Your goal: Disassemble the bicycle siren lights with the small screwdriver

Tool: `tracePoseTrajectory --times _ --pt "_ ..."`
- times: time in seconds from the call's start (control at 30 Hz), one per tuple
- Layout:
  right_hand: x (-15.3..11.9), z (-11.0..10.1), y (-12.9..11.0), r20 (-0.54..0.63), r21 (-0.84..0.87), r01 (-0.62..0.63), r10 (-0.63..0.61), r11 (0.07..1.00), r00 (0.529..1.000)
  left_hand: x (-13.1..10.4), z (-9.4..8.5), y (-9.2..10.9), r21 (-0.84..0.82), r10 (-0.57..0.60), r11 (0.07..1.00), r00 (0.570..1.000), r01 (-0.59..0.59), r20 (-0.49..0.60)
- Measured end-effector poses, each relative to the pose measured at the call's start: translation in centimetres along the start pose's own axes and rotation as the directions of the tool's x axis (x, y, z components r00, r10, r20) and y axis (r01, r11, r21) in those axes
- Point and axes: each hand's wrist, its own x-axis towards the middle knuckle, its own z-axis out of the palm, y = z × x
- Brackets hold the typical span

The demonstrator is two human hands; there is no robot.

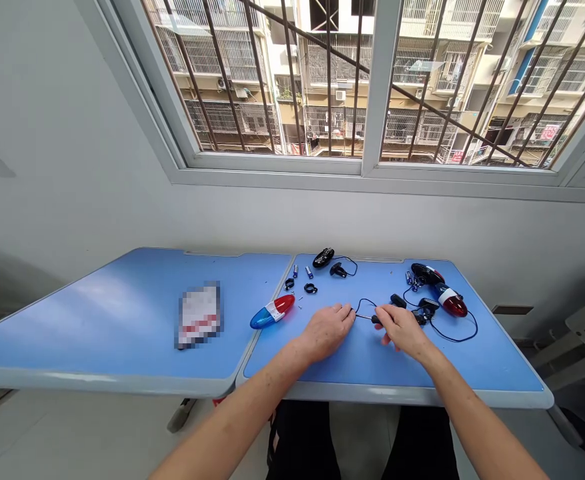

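Observation:
My right hand [403,328] is closed around the black handle of a screwdriver [365,317], whose thin metal shaft points left. The tip of the shaft reaches the fingertips of my left hand [328,331]. That hand rests low over the blue table with its fingers drawn together, and whatever they pinch is hidden. A thin black cable [366,301] loops up between the two hands. Left of my left hand lies a light cover [273,312] in blue, white and red. Tiny screws [301,298] are scattered beside it.
Farther back lie a black oval housing [323,258], a wired black part [339,270], batteries [309,273] and black ring clamps [311,289]. At right are a red-and-blue light [451,300] and tangled cables. A blurred packet [199,313] lies on the left table [97,313].

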Motion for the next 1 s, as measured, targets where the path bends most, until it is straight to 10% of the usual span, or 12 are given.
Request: tracePoseTrajectory --times 0.37,0.63,1.0 --pt "-0.4 -0.1 0.5 -0.071 -0.180 0.076 -0.090 0.981 0.993 -0.1 0.6 0.0 -0.044 -0.024 0.999 1.000 0.024 0.008" --pt "0.1 0.5 1.3 -0.161 0.041 0.167 -0.159 0.985 0.974 0.0 0.4 0.0 -0.073 -0.016 0.997 1.000 0.018 0.022" --pt "0.1 -0.5 -1.0 -0.100 -0.240 -0.028 0.004 0.970 0.995 0.0 0.7 0.0 -0.036 -0.012 0.999 1.000 0.012 0.006"
